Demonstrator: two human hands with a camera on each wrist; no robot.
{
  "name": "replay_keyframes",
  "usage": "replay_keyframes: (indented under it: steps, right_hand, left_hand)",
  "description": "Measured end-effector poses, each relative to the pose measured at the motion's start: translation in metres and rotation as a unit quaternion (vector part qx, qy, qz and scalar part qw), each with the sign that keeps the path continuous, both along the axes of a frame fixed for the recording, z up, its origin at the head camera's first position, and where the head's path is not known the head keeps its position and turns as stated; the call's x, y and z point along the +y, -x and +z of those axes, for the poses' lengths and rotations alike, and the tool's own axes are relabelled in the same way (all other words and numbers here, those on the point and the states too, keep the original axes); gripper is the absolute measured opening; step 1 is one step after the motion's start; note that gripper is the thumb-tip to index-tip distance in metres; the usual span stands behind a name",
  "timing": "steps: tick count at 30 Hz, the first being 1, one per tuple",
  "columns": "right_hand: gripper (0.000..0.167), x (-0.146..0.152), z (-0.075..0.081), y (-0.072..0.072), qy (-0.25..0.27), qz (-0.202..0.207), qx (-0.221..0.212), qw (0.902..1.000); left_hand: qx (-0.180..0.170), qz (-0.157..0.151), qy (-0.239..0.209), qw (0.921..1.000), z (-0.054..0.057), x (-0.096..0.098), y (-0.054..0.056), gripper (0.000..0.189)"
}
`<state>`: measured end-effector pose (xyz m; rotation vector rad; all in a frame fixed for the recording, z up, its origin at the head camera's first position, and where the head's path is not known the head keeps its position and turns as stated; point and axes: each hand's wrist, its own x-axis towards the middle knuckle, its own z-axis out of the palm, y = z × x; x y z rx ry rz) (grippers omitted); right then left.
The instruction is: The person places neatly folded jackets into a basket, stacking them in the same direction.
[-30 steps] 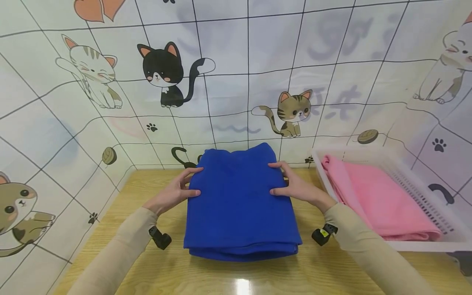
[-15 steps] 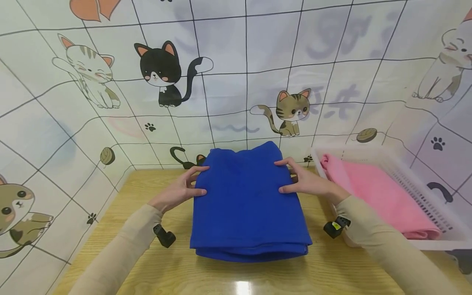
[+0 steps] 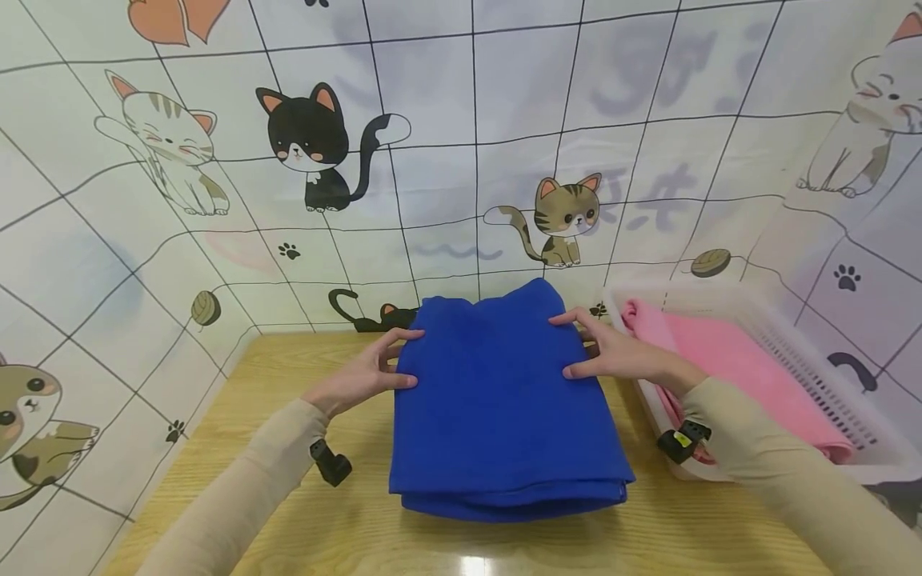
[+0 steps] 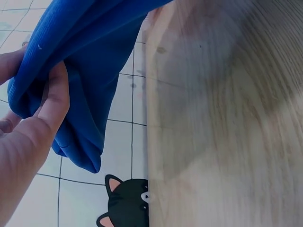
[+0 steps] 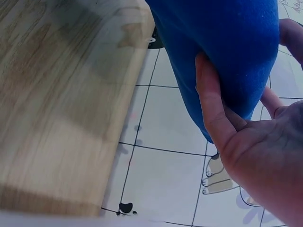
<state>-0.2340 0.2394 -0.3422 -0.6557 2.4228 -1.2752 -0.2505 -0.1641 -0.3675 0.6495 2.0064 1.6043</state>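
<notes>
A folded blue cloth [image 3: 504, 400] is held up over the wooden table in the head view, its layered lower edge toward me. My left hand [image 3: 363, 380] grips its left side, thumb and forefinger on the front face. At the opposite side my right hand [image 3: 623, 354] grips it in the same way. Fingers [image 4: 56, 97] tuck into the cloth's folds in the left wrist view. In the right wrist view, fingers [image 5: 210, 90] press into the underside, and the cloth hangs apart from the table. Some fingertips are hidden behind the fabric.
To the right stands a white plastic basket [image 3: 882, 464] with slotted sides, holding a folded pink cloth [image 3: 749, 368]. My right forearm passes over its near left corner. A cat-print wall covering [image 3: 446, 200] rises behind the wooden table [image 3: 288, 360].
Both hands have carried the blue cloth to the right, toward the basket. Their hold on it looks the same. The head view has turned slightly.
</notes>
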Motion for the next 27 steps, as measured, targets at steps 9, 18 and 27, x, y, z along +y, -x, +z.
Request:
replay_keyframes:
  steps: [9,18,27]
  right_hand:
    - [0.071,0.014,0.016,-0.005,-0.013,0.0,0.0,0.9999]
    - [0.071,0.028,0.023,-0.011,-0.023,-0.017,0.007,0.9996]
    - [0.073,0.048,0.033,-0.016,-0.048,-0.039,0.023,0.9978]
  left_hand:
    - [0.003,-0.011,0.006,0.9999,0.007,0.013,0.003,0.072]
    - [0.018,-0.026,0.002,0.9995,0.012,0.027,0.005,0.07]
    - [0.035,-0.022,0.014,0.999,0.022,0.049,0.011,0.069]
